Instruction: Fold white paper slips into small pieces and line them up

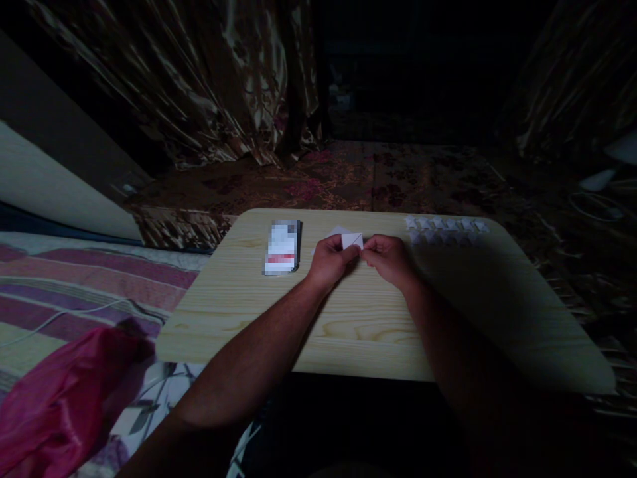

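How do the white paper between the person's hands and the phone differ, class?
The white paper is held by the left hand, with the right hand at its edge; the phone lies on the table.
The white paper looks smaller than the phone.
The white paper shows a diagonal line; the phone's blurred face shows a red band.
Both look mostly pale.

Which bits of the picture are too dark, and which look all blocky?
In the head view, the background right of the shiny curtain sinks almost to black; also in the head view, shadow covers the right side of the table, dimming the nearer row of small folded papers; in that same view, blocky squares hide the screen of the phone.
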A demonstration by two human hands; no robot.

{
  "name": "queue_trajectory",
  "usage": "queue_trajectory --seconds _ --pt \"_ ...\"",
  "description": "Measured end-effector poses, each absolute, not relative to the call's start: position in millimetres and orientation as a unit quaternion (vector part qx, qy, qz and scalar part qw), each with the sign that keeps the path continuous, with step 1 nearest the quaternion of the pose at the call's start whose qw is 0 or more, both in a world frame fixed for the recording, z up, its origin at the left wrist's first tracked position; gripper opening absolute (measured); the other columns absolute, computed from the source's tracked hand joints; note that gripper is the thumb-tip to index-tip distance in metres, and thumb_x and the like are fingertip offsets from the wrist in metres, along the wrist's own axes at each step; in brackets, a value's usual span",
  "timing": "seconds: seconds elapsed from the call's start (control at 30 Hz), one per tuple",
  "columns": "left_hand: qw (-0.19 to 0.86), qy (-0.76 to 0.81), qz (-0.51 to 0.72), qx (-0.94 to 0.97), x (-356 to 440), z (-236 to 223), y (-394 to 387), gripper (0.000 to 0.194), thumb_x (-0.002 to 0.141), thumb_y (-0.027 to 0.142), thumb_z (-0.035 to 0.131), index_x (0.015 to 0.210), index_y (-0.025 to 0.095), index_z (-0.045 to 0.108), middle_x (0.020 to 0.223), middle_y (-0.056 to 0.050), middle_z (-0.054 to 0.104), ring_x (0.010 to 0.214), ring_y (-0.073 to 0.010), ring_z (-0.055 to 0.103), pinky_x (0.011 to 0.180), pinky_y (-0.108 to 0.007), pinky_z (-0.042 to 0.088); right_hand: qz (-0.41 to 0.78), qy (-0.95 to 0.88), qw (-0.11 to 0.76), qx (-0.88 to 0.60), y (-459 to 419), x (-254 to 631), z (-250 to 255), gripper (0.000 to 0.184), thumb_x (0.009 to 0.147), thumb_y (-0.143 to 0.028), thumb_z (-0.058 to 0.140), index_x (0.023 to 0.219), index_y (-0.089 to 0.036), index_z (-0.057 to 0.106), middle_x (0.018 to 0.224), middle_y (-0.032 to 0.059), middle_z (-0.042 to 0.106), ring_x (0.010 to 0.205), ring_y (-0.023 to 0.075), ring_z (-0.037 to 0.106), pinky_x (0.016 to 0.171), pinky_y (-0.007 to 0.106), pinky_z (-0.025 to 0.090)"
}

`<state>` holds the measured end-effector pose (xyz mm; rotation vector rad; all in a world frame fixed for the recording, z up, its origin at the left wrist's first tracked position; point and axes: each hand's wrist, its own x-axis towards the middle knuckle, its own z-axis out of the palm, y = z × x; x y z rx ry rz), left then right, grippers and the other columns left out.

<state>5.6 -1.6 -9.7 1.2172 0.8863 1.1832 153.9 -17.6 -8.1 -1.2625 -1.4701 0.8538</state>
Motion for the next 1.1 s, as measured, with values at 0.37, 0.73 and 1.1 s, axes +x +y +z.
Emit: queue_trajectory --seconds 0.37,0.73,1.1 --pt "0.595 0.378 0.492 0.511 4.7 -10.8 0.9 0.017 0.064 0.025 0.072 0.075 0.013 0.065 0.061 0.0 0.06 0.051 -0.0086 0.048 0.051 -0.023 0.035 0.353 -0.611 0.479 -0.522 -17.8 153.6 -8.2 0.011 0.069 -0.028 0.06 0.066 -0.018 0.06 0.055 -0.0027 0.056 0.052 0.0115 0.05 0.051 0.024 0.035" --pt "0.561 0.387 0.533 0.501 6.1 -9.2 0.6 0.018 0.065 0.026 0.073 0.073 0.016 0.06 0.059 0.003 0.057 0.049 -0.0077 0.047 0.051 -0.022 0.036 0.362 -0.557 0.505 -0.551 -17.4 155.1 -3.1 0.008 0.067 -0.025 0.06 0.065 -0.018 0.058 0.049 -0.0041 0.054 0.044 0.0102 0.045 0.043 0.022 0.03" --pt "0.524 0.396 0.597 0.46 2.9 -7.4 6.7 0.024 0.068 0.028 0.072 0.088 0.015 0.072 0.067 0.0 0.063 0.057 -0.0086 0.051 0.056 -0.022 0.039 0.381 -0.58 0.474 -0.541 -14.3 156.3 -11.3 0.005 0.065 -0.023 0.059 0.064 -0.019 0.057 0.052 -0.004 0.055 0.047 0.0111 0.048 0.046 0.023 0.032"
